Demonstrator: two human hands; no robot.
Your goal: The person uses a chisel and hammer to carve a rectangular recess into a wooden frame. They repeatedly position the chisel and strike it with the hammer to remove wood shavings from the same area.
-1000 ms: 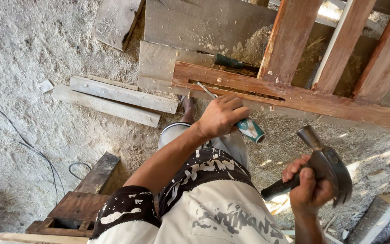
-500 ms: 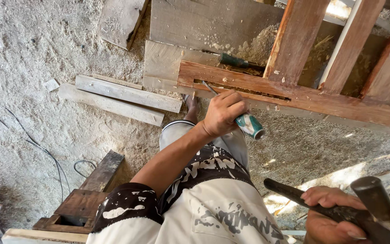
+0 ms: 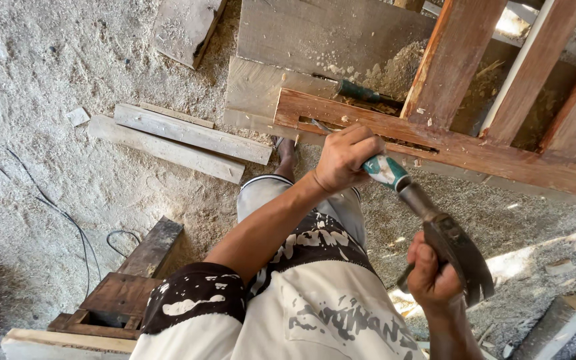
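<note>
Head view: left hand (image 3: 343, 159) is gripping a green-handled chisel (image 3: 383, 170), its blade sitting in the slot of a reddish wooden rail (image 3: 475, 150). Right hand (image 3: 433, 277) is wrapping around a hammer (image 3: 458, 250) (head meeting the chisel's butt). Loose planks (image 3: 181, 140) are lying on the sawdust-covered floor (image 3: 48, 80).

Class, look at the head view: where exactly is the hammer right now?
The hammer is lower right, gripped by the right hand, its head meeting the butt of the chisel held by the left hand.
</note>
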